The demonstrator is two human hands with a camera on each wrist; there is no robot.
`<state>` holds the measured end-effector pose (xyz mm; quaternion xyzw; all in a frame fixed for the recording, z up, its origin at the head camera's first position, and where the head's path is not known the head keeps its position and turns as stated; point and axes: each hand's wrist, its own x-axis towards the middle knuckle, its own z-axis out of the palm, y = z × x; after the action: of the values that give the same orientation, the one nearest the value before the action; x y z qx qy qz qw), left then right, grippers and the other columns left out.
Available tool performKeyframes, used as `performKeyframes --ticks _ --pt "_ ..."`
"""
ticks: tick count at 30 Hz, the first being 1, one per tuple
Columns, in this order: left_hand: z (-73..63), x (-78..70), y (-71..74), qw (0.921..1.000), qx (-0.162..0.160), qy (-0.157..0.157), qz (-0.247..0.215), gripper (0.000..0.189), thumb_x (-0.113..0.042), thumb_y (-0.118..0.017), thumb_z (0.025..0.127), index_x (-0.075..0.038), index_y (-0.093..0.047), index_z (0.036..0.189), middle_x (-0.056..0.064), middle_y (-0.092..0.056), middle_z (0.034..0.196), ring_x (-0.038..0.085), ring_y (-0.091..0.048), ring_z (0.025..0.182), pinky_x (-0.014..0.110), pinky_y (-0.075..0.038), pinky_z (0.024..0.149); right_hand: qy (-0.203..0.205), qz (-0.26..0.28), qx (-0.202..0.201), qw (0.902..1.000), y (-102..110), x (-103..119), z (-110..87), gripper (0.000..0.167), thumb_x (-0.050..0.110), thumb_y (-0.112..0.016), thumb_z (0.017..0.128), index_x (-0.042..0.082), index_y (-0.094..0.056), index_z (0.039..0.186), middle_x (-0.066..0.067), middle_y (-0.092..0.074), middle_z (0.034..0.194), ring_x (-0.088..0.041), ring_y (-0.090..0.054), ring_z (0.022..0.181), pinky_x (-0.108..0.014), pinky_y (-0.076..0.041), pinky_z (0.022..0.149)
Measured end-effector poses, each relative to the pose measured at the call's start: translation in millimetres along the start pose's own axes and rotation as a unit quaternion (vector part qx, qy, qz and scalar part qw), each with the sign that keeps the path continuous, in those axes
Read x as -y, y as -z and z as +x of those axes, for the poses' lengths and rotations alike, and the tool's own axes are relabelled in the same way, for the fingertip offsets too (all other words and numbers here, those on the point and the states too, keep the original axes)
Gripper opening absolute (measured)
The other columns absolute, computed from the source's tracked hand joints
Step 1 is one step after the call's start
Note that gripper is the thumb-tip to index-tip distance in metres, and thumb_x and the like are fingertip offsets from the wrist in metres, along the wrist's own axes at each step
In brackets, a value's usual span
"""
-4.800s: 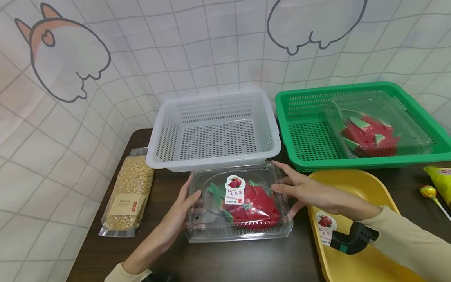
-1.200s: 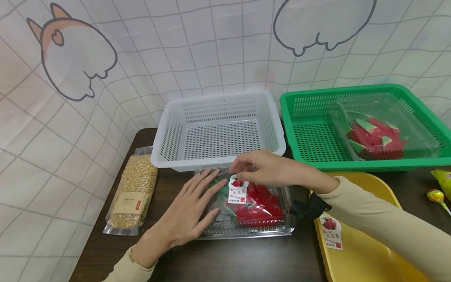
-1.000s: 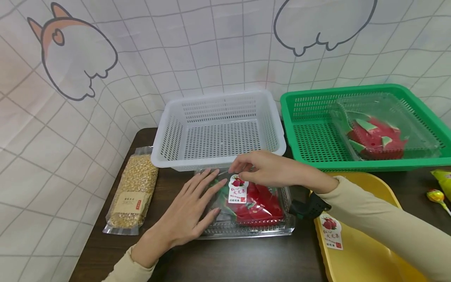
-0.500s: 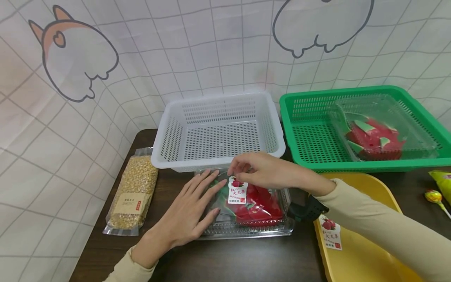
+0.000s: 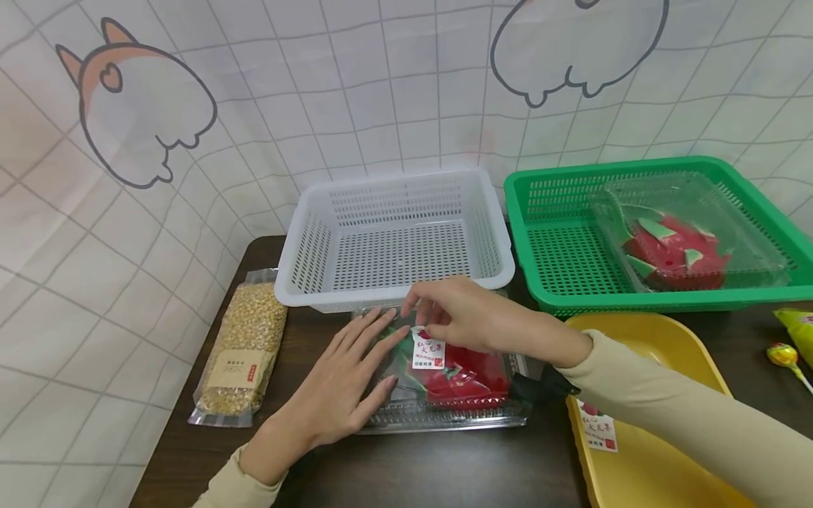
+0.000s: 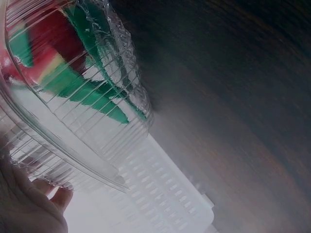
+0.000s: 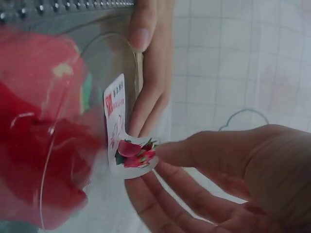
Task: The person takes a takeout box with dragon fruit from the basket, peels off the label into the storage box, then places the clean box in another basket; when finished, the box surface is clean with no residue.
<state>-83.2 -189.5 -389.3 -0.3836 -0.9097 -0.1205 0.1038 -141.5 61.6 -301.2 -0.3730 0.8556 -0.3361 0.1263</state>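
A clear plastic clamshell box (image 5: 444, 423) with a red and green dragon fruit (image 5: 466, 384) inside lies on the dark table before the white basket. On its lid is a white dragon-fruit sticker (image 5: 428, 353). My left hand (image 5: 339, 384) rests on the lid's left part with fingers spread and fairly straight. From above, my right hand (image 5: 466, 310) pinches the sticker's upper end; the right wrist view shows the thumb on the printed fruit of the sticker (image 7: 115, 109) and the fingers behind. That end stands off the lid.
Behind the box stands a white basket (image 5: 292, 282). A green basket (image 5: 552, 300) at right holds another boxed dragon fruit (image 5: 676, 254). A yellow tray (image 5: 648, 458) bears a similar sticker (image 5: 597, 427). A bag of yellow grains (image 5: 244, 335) lies left; a lollipop (image 5: 781, 354) lies far right.
Both hands first held the box's sides; the left then came onto the lid, the right over the sticker. Just now the right hand shifted slightly left and the sticker's upper end bent up.
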Motion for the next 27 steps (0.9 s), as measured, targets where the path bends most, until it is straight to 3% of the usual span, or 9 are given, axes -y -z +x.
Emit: performKeyframes --ticks 6,13,21,27 --pt "-0.8 0.1 -0.5 1.0000 -0.004 0.000 -0.006 0.061 -0.047 -0.029 0.112 -0.014 -0.035 0.163 0.012 -0.029 0.170 0.032 -0.023 0.158 0.058 -0.024 0.123 0.059 -0.014 -0.028 0.9978 -4.1 16.0 -14.5 0.019 -0.007 -0.073 0.093 0.002 -0.073 0.109 -0.005 -0.075 0.094 -0.009 -0.062 0.076 -0.021 -0.058 0.073" --pt "-0.7 0.6 -0.2 0.9999 -0.008 -0.005 -0.007 0.059 -0.043 -0.033 0.113 -0.014 -0.035 0.163 0.014 -0.028 0.170 0.035 -0.026 0.156 0.058 -0.024 0.123 0.095 -0.062 -0.030 0.9930 -3.6 31.9 -44.2 0.024 -0.004 -0.078 0.090 0.008 -0.077 0.111 0.000 -0.073 0.102 -0.010 -0.068 0.089 -0.024 -0.060 0.081" --pt "-0.9 0.6 -0.9 0.9999 -0.011 -0.005 -0.003 0.060 -0.043 -0.035 0.112 -0.014 -0.035 0.163 0.014 -0.029 0.170 0.035 -0.026 0.156 0.058 -0.024 0.123 0.169 -0.024 -0.100 0.9802 6.4 16.3 -89.1 0.031 -0.002 -0.085 0.084 0.015 -0.077 0.109 0.007 -0.070 0.100 -0.007 -0.065 0.084 -0.021 -0.060 0.075" --pt "0.7 1.2 -1.7 1.0000 -0.005 -0.002 -0.006 0.060 -0.042 -0.037 0.111 -0.014 -0.034 0.163 0.015 -0.029 0.169 0.035 -0.025 0.157 0.058 -0.023 0.123 0.152 -0.031 -0.130 0.9793 28.6 -12.6 -132.4 0.038 -0.002 -0.086 0.082 0.022 -0.077 0.110 0.012 -0.070 0.099 -0.005 -0.063 0.083 -0.017 -0.056 0.070"
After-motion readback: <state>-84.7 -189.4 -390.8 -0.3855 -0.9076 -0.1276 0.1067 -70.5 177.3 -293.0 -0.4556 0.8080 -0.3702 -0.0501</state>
